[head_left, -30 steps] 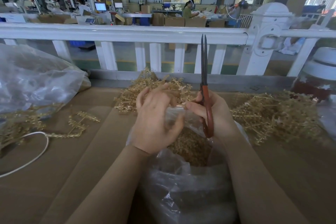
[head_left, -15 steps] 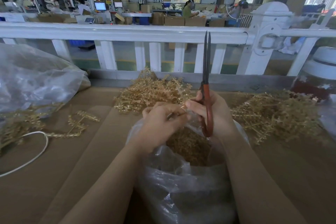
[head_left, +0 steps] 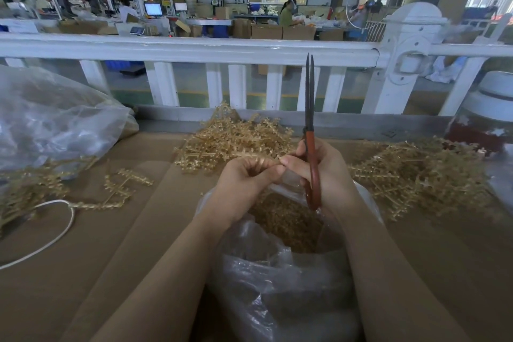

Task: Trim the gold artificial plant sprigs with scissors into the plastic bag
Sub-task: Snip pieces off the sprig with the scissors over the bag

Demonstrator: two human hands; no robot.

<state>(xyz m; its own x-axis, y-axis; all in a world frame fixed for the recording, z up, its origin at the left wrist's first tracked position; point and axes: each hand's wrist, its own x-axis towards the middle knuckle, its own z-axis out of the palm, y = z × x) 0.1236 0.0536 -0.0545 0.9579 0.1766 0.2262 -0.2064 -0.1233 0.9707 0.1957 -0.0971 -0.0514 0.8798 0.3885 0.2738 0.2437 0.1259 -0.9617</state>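
Observation:
A clear plastic bag point(head_left: 280, 283) stands open in front of me, with cut gold pieces point(head_left: 288, 219) heaped inside. Over its mouth my left hand point(head_left: 244, 180) curls its fingers round a gold sprig point(head_left: 249, 155) that reaches left toward a pile. My right hand point(head_left: 322, 172) grips red-handled scissors point(head_left: 310, 130), blades together and pointing straight up, while its thumb and forefinger meet the left fingertips at the sprig. Gold sprig piles lie behind the hands point(head_left: 233, 139) and to the right point(head_left: 416, 175).
Everything lies on a brown cardboard surface point(head_left: 111, 244). A big clear bag point(head_left: 50, 116) sits at the left with loose sprigs point(head_left: 119, 189) and a white cord point(head_left: 52, 236) near it. A white railing point(head_left: 194, 50) runs across the back. A white-lidded jar point(head_left: 488, 114) stands far right.
My left hand has curled from spread fingers over the bag into a grip on a sprig, meeting the right fingertips. The scissors stayed upright in my right hand, blades shut.

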